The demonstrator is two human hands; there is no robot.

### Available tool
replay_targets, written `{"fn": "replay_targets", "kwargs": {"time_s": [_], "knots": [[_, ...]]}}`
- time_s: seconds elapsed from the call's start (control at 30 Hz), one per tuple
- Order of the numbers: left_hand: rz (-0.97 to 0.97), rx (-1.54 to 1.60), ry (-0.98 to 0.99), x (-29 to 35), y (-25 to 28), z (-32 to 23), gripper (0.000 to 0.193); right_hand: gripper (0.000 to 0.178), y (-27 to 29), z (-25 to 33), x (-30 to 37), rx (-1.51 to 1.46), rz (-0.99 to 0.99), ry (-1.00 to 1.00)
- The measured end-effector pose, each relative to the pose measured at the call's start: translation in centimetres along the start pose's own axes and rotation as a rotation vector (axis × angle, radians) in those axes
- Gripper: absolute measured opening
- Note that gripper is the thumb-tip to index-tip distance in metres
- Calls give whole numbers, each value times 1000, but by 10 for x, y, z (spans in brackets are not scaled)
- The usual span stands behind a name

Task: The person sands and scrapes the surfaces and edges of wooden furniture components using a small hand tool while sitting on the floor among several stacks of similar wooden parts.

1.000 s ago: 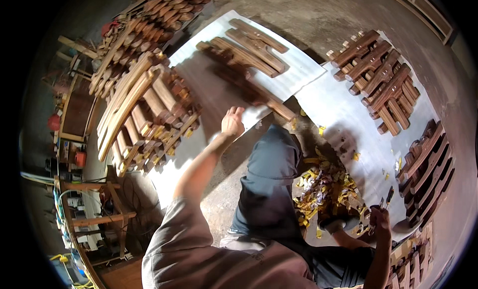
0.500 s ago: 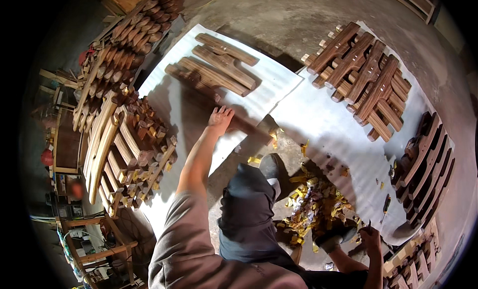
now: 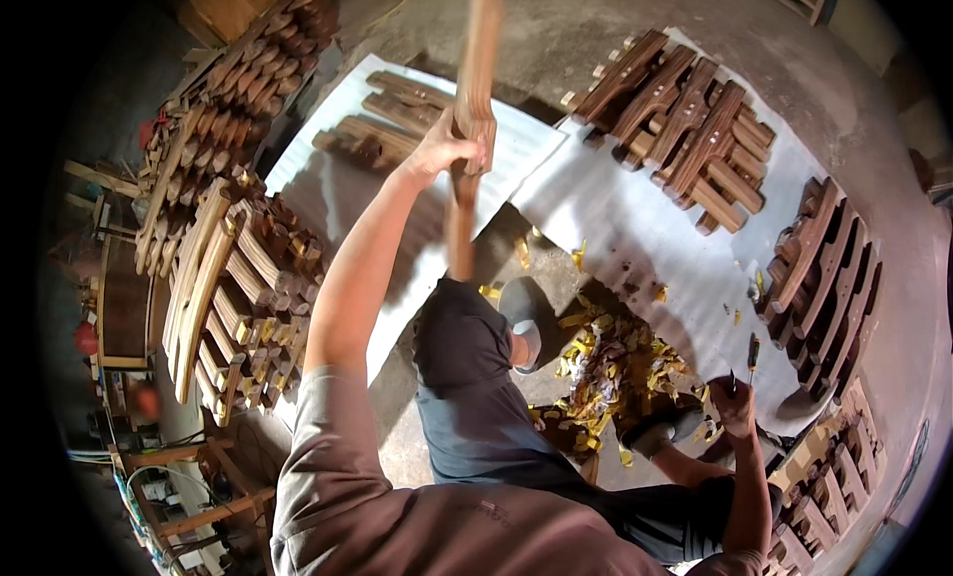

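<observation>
1. Left hand (image 3: 444, 151) is raised off the floor, fingers wrapped tight around a long dark wooden piece (image 3: 470, 129), gripping it about mid-length
2. The wooden piece stands close to upright in the air, top end above the hand, lower end hanging down toward the person's knee (image 3: 467, 323); its ends are motion-blurred
3. It sits over the near edge of the white sheet (image 3: 635, 219) spread on the concrete floor (image 3: 596, 20), touching nothing but the hand
4. Right hand (image 3: 733, 395) is low, by the sheet's near right edge, closed around a thin dark-handled tool (image 3: 751, 356) that points up; tool type too small to tell
5. Between the two hands: a pile of yellow and pale scraps (image 3: 615, 363) on the floor in front of the person's legs, one shoe (image 3: 526, 323) at its left edge
6. On the sheet, far left: a small stack of dark wooden parts (image 3: 382, 120), just beyond the left hand
7. Far right on the sheet: a bigger cluster of notched wooden parts (image 3: 685, 120) laid side by side
8. Further right: another row of similar parts (image 3: 824, 278), near the right hand
9. Left of the sheet: tall stacks of curved and turned wooden pieces (image 3: 223, 268), well apart from both hands
</observation>
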State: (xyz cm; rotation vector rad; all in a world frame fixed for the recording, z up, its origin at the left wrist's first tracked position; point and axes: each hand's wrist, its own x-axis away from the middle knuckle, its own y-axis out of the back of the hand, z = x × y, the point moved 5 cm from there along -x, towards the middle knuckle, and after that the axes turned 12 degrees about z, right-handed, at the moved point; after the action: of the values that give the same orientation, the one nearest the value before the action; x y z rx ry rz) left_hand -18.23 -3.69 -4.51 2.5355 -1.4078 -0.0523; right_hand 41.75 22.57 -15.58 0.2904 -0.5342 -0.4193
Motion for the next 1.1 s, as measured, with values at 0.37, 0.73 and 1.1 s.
{"fn": "replay_targets", "kwargs": {"time_s": [0.37, 0.73, 1.1], "knots": [[269, 915, -169, 50, -223, -107, 73, 23, -15, 292, 37, 151, -387, 711], [322, 862, 5, 90, -287, -79, 66, 30, -74, 284, 17, 611, -384, 615], [225, 634, -74, 86, -279, -70, 58, 13, -89, 274, 5, 854, -435, 698]]}}
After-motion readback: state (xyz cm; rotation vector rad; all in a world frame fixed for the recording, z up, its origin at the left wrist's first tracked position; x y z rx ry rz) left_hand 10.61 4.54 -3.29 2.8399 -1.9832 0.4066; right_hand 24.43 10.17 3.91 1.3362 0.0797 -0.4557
